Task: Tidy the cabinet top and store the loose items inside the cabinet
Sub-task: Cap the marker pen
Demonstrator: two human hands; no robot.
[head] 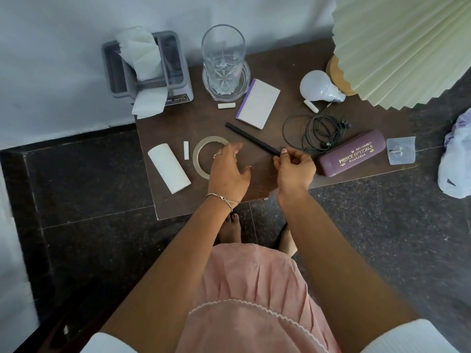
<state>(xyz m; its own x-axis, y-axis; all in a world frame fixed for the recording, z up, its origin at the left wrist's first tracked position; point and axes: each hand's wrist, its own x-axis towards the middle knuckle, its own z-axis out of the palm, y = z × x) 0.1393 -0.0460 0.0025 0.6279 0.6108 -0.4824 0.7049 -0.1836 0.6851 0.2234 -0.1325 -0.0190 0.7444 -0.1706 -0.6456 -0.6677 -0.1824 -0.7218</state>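
The brown cabinet top (178,197) carries loose items. My right hand (295,171) pinches the near end of a black pen (251,138) that lies slanted across the middle. My left hand (228,169) hovers with fingers apart over the right side of a tape ring (201,149), partly hiding it. A white paper roll (168,167) and a short chalk piece (186,150) lie at the left. A small notepad (258,103), a white bulb (318,86), tangled black earphones (316,132) and a purple spectacle case (353,152) lie further right.
A grey tissue holder (175,72) and a clear glass on a saucer (223,59) stand at the back. A pleated lamp shade (407,47) overhangs the right corner. A clear adhesive hook (400,150) lies at the right edge. Two more chalk bits (226,106) lie near the glass and bulb.
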